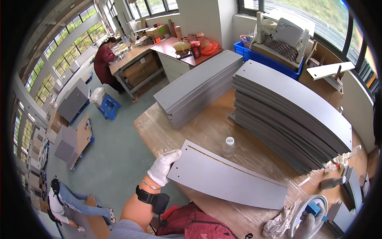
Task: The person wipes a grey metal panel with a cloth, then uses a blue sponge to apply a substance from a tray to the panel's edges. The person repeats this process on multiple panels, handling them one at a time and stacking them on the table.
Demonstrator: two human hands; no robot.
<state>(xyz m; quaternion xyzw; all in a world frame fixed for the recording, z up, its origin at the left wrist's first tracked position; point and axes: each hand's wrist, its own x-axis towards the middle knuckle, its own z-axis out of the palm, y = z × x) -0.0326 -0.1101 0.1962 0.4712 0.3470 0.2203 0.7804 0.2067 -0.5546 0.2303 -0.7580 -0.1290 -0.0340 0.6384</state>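
My left hand [164, 165], in a white knitted glove, grips the left end of a light grey panel [230, 175]. The panel lies over the table's front edge, with small holes at its left end and a brownish groove along its far side. At the lower right, my gloved right hand [308, 226] is closed around a small blue block [313, 208], perhaps a sponge. That hand is over a round white tub [295, 217], and its fingers are partly hidden. Beside the tub lies a crumpled whitish cloth [279, 224]. A clear bottle with a white cap [229, 148] stands just beyond the panel.
Two tall stacks of grey panels [199, 85] [286, 107] fill the far side of the film-covered table [187, 135]. More panels [352, 185] and a grey bottle [332, 183] are at the right. A person [104, 63] works at another bench; another person [75, 201] bends at the lower left.
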